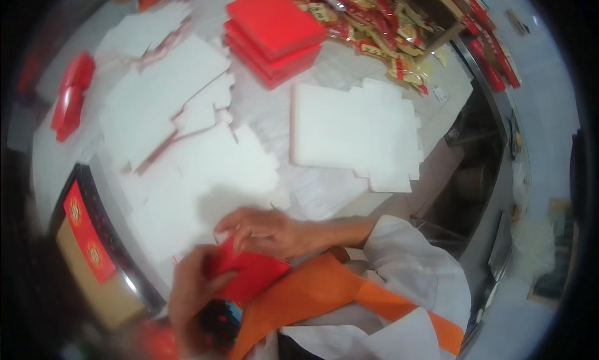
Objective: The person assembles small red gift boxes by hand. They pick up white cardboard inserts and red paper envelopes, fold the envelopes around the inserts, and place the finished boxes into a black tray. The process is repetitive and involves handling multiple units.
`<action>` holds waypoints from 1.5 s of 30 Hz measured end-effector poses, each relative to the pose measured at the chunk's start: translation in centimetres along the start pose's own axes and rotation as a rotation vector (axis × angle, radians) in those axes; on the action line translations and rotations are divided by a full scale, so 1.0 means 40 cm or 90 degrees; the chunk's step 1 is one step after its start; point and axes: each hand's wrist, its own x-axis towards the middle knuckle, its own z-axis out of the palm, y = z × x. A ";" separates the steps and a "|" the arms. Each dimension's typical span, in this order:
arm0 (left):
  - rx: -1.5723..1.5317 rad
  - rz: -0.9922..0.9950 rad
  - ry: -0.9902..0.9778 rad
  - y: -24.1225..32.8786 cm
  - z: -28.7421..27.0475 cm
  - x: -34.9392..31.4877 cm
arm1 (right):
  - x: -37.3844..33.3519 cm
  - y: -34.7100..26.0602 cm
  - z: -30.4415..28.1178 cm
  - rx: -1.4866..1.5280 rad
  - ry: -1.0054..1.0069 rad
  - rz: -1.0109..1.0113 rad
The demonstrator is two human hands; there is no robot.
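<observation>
A small red carton (253,277), partly covered by my fingers, is held close to my body just above the near edge of the table. My left hand (189,285) grips its left side, the thumb lying across the red face. With bent fingers, my right hand (273,232) holds the carton's upper edge. Just beyond both hands lies a spread of flat white card blanks (193,179), with more overlapping blanks (150,98) farther off. Another neat stack of white blanks (349,126) rests to the right.
Several red boxes (274,26) are stacked at the far side. Right of them, shiny red-and-gold packets (374,32) spill from a cardboard box (440,14). A red wrapped bundle (73,98) lies far left. A dark-rimmed box with red printed paper (87,235) stands near left.
</observation>
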 end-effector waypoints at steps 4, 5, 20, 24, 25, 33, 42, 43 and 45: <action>-0.238 0.008 0.259 -0.036 -0.077 0.030 | 0.033 0.027 -0.319 -0.355 0.317 -0.034; -0.282 0.002 0.325 -0.060 -0.080 0.023 | 0.040 0.035 -0.417 -0.487 0.401 0.000; -0.461 -0.108 0.455 -0.159 0.032 0.061 | -0.217 0.098 -1.139 -1.323 0.207 0.509; -0.580 -0.099 0.485 -0.174 0.034 0.039 | -0.209 0.019 -1.072 -1.073 0.351 0.330; -0.594 -0.125 0.487 -0.170 0.035 0.026 | -0.205 -0.023 -0.999 -1.005 0.401 0.365; -0.520 -0.046 0.506 -0.139 0.041 0.052 | -0.050 -0.124 -0.521 -0.609 0.277 0.249; -0.425 0.043 0.477 -0.116 0.086 0.018 | 0.162 0.053 -0.173 -0.086 -0.010 0.417; -0.418 0.058 0.466 -0.117 0.089 0.013 | 0.175 0.053 -0.151 -0.103 -0.050 0.412; -0.449 0.060 0.476 -0.117 0.088 0.011 | 0.199 0.048 -0.114 -0.085 -0.042 0.446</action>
